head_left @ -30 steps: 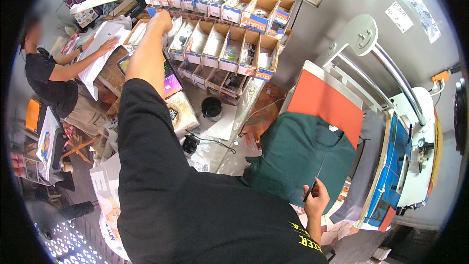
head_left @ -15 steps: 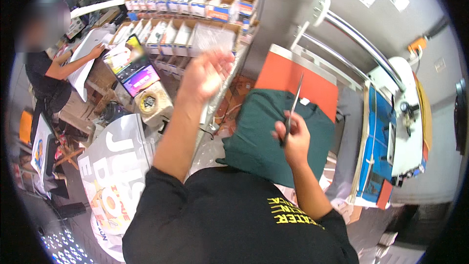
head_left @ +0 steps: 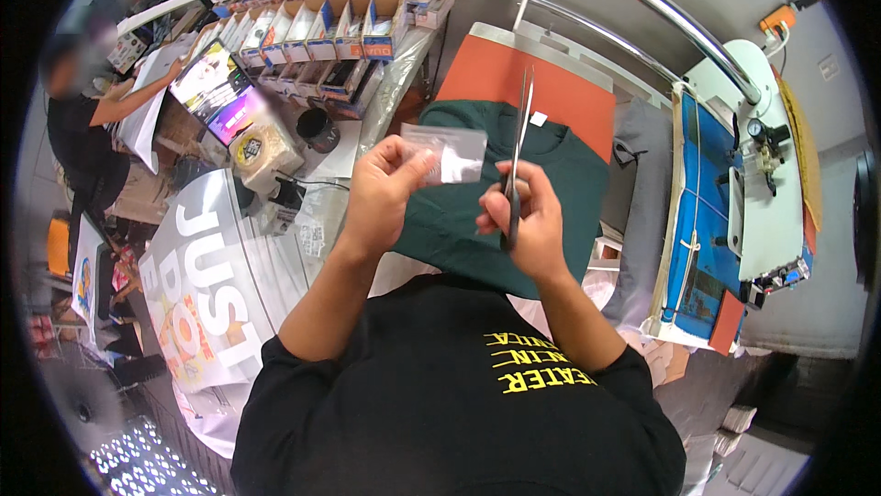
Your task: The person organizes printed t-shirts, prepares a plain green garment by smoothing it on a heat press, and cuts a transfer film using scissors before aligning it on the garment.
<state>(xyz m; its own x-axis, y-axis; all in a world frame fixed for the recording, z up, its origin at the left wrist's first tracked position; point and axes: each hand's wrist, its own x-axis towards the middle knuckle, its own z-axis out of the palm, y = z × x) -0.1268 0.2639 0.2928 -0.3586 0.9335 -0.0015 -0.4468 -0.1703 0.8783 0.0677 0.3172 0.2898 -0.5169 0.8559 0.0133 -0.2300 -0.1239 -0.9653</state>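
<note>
Pinched in my left hand (head_left: 384, 189) is a small clear plastic zip bag (head_left: 446, 153) with something white inside. My right hand (head_left: 530, 216) grips a pair of scissors (head_left: 519, 143) by its dark handles, the long blades pointing up and away from me. The blades stand just right of the bag, apart from it. Beneath both hands a dark green T-shirt (head_left: 459, 232) lies spread on the orange-red pad (head_left: 571, 78) of a press, its neckline and white label at the far end.
Cardboard bins (head_left: 312, 33) stand in rows at the far left, with a lit screen (head_left: 218, 88) and a black mug (head_left: 317, 129) nearby. Printed plastic bags (head_left: 206, 285) lie at left. A co-worker (head_left: 83, 111) stands beyond. A steel rail (head_left: 661, 10) and blue-topped press (head_left: 711, 239) are at right.
My left hand has come back from the bins toward the shirt, now with the small bag in view. The scissors stay in my right hand, which has shifted slightly left and up.
</note>
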